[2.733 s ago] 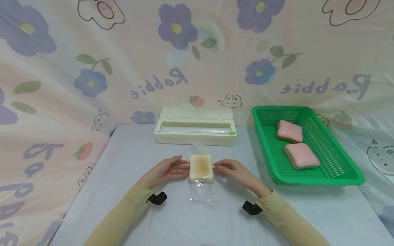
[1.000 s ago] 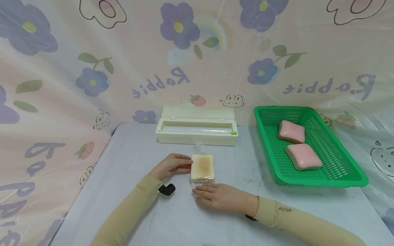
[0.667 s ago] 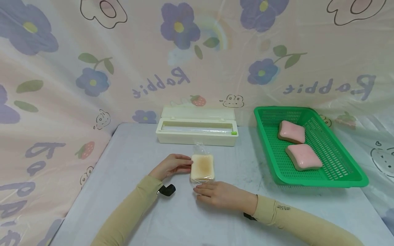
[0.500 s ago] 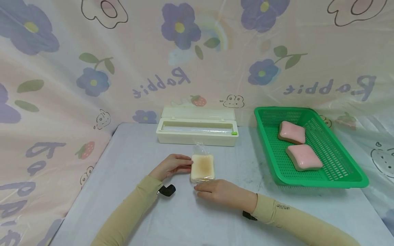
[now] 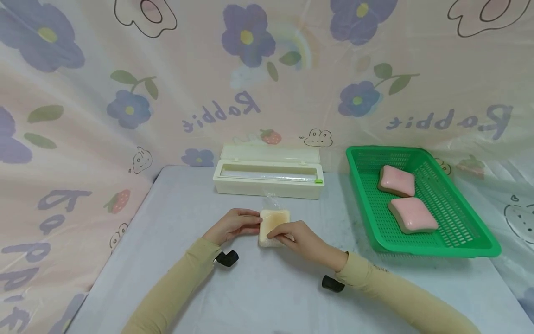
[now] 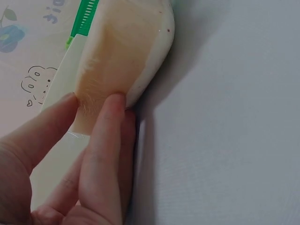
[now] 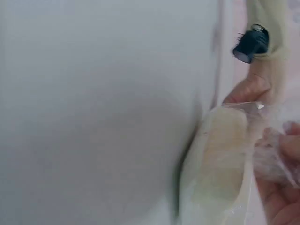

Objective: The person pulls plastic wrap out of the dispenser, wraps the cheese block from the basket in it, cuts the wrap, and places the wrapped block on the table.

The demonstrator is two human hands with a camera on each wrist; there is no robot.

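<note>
A thick, toast-like bread slice (image 5: 269, 219) with a browned middle lies on the white table, wrapped in clear plastic film (image 5: 272, 202). Part of the film sticks out past its far edge. My left hand (image 5: 233, 226) touches the slice's left side; in the left wrist view its fairly straight fingers (image 6: 105, 150) rest against the brown side wall (image 6: 117, 51). Over the near part of the slice, my right hand (image 5: 306, 243) pinches the film's near end. In the right wrist view that film (image 7: 272, 164) stretches up from the slice to my fingertips.
Behind the slice stands a white film dispenser box (image 5: 269, 189), lid raised, with a film roll inside. A green basket (image 5: 364, 211) at the right holds two pink-topped, bread-shaped pieces (image 5: 413, 215). A patterned cloth (image 5: 292, 102) hangs behind the table.
My right hand has gone from the slice's right side to its near edge, then up over it, lifting the film's near end. My left hand has come against the left side and stayed.
</note>
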